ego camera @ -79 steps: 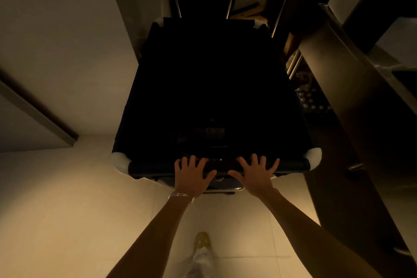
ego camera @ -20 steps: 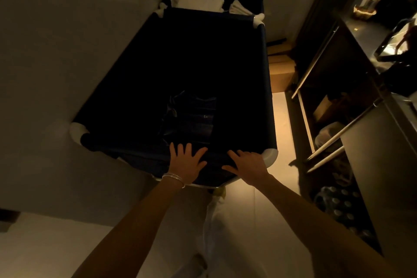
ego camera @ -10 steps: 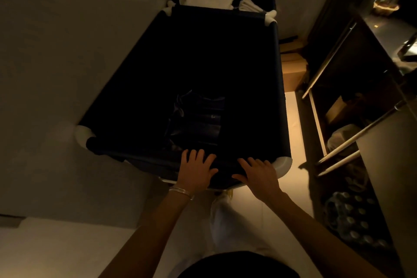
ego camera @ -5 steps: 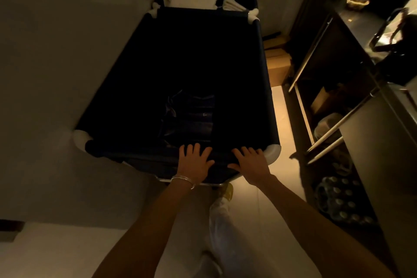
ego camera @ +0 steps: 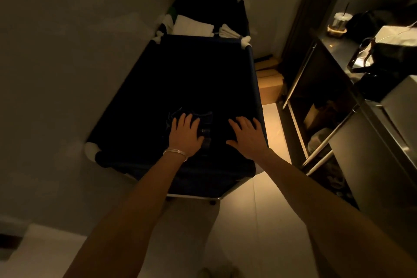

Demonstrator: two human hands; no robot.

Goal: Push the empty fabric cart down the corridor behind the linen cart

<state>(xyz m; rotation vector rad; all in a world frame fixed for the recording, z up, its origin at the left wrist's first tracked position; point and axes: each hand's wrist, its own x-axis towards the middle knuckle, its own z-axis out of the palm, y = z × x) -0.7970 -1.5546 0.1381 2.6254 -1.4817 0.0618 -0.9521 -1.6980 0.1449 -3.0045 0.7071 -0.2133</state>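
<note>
A dark fabric cart (ego camera: 191, 79) is filling the middle of the view, running from about 6 o'clock up toward 12 o'clock along a pale wall (ego camera: 79, 40) at 9 o'clock. Its far end is sitting right up against the linen cart (ego camera: 225, 7) at 12 o'clock, where folded white linens (ego camera: 194, 27) are showing just past the shared edge; whether the two frames are actually touching is hard to tell in the dim light. The left hand (ego camera: 185, 136), with a thin bracelet (ego camera: 176, 152) circling its wrist, is lying palm-down over the cart's near part, its fingers (ego camera: 182, 119) spread apart and gripping nothing. The right hand (ego camera: 247, 136) is lying just beside it toward 3 o'clock, fingers (ego camera: 243, 122) likewise splayed and flat, near the cart's right rail. Both bare forearms are reaching in from 6 o'clock. White corner caps are showing at the cart's near left and far right corners. A cardboard box (ego camera: 269, 88) is standing on the floor (ego camera: 273, 137) at 2 o'clock, between the cart and dark open shelving (ego camera: 316, 119). On the worktop (ego camera: 338, 45) at 2 o'clock a lidded cup (ego camera: 341, 20) is standing beside dark bags.
</note>
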